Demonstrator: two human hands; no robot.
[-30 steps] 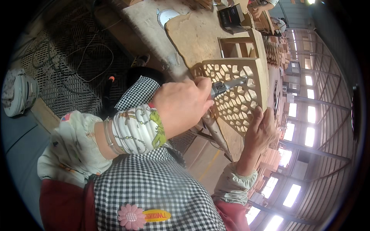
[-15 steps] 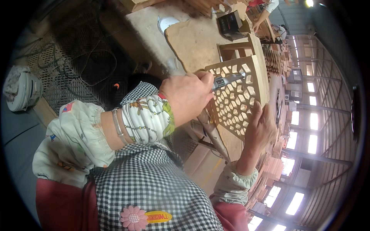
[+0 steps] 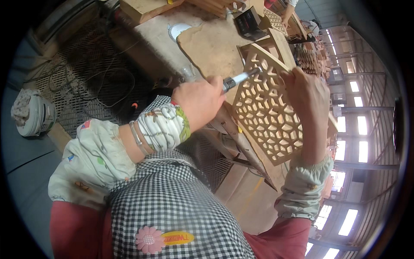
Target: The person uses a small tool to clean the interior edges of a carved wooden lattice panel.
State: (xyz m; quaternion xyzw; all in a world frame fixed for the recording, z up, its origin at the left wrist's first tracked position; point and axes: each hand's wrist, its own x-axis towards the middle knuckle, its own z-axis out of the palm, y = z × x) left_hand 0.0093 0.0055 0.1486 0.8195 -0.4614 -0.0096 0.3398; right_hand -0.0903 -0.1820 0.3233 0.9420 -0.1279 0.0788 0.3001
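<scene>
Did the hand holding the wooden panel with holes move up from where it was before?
Yes. The right hand was low on the lattice panel, by its lower edge. Now it clasps the panel's upper right edge, level with the metal tool in the left hand.

Black-and-white checked apron (image 3: 172, 207) with pink flower badge (image 3: 148, 239) — floral sleeve covers (image 3: 161, 127), thin wrist bangles (image 3: 137, 138), red top (image 3: 71, 226).

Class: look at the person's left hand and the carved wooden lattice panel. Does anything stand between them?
Yes: the left hand grips a metal tool, whose tip meets the lattice panel. The right hand holds the panel directly.
</scene>
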